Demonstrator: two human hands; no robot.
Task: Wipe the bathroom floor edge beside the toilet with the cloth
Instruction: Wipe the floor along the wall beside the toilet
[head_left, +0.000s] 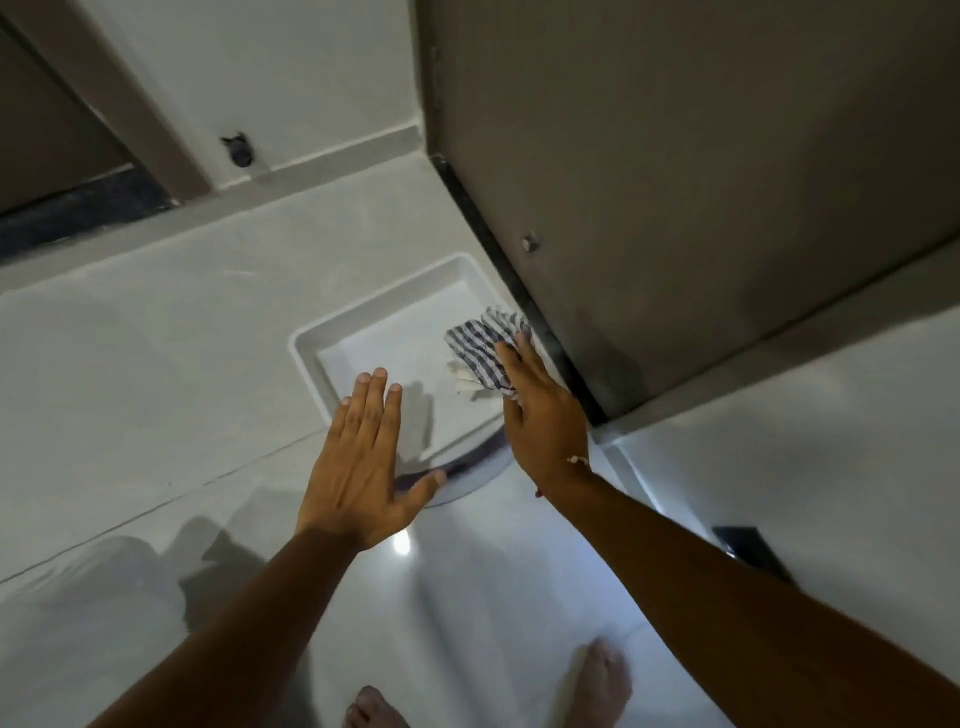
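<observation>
Right hand (545, 415) is the grip: flat, fingers pressing the striped cloth (480, 353) into the recessed floor corner beside the dark wall edge (519, 291). Left hand (363, 457) hovers open, empty. Pressed only by fingertips, the cloth may slip free or miss the edge.

Dim, greyish light fills the wide-angle view, one small white glare spot shining on the glossy pale tiled floor (402, 543), soft hand shadows falling in the shallow white square recess (384, 358), straight edges bowing outward and corners darkening, slightly soft.
</observation>
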